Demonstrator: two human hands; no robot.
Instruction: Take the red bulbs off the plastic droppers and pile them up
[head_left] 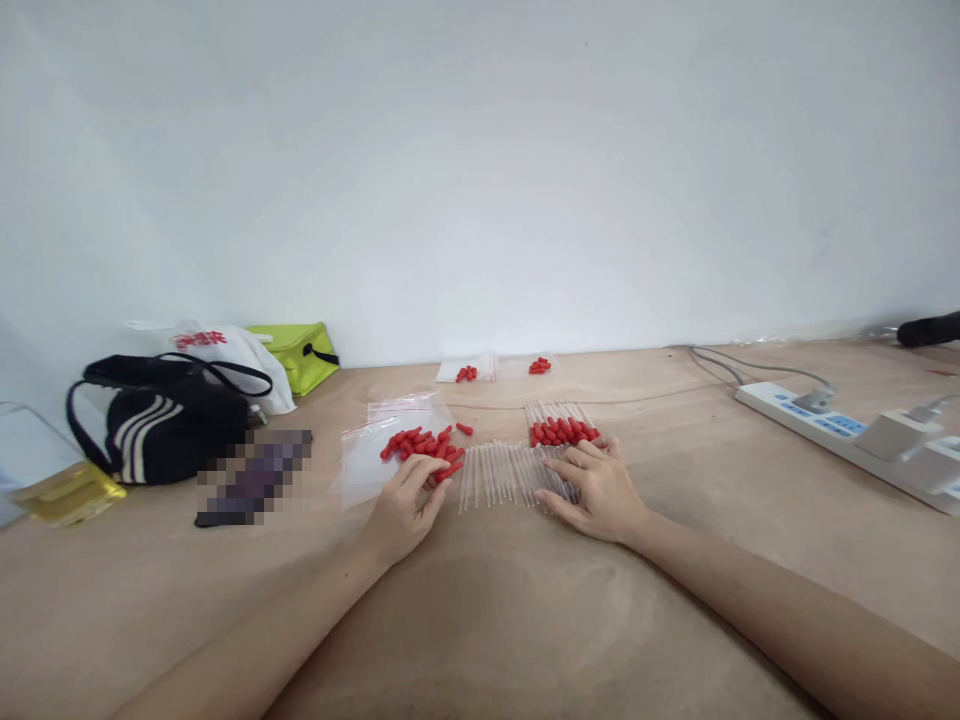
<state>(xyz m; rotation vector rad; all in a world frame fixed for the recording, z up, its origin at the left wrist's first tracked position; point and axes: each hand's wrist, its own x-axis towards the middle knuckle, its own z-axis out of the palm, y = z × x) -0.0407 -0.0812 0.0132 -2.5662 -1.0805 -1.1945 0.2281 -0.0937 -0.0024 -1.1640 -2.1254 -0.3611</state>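
My left hand (409, 510) pinches a red rubber bulb (448, 472) between thumb and fingers, at the near edge of a loose pile of red bulbs (415, 440). Clear plastic zip bags (358, 470) lie under and beside that pile. In front of me, thin clear tubes (491, 478) lie side by side in a row. Over the row's right end rests my right hand (596, 490), thumb and fingers apart, touching the tubes. Just behind it lie several tubes fitted with red bulbs (562, 431), bulb ends toward me.
Two small bags with red bulbs (466, 374) lie by the wall. On the left are a black striped bag (172, 420), a white plastic bag (270, 360), a lime-green box bag (300, 350) and a blurred dark phone-like object (259, 480). A power strip (840, 430) with cables lies right.
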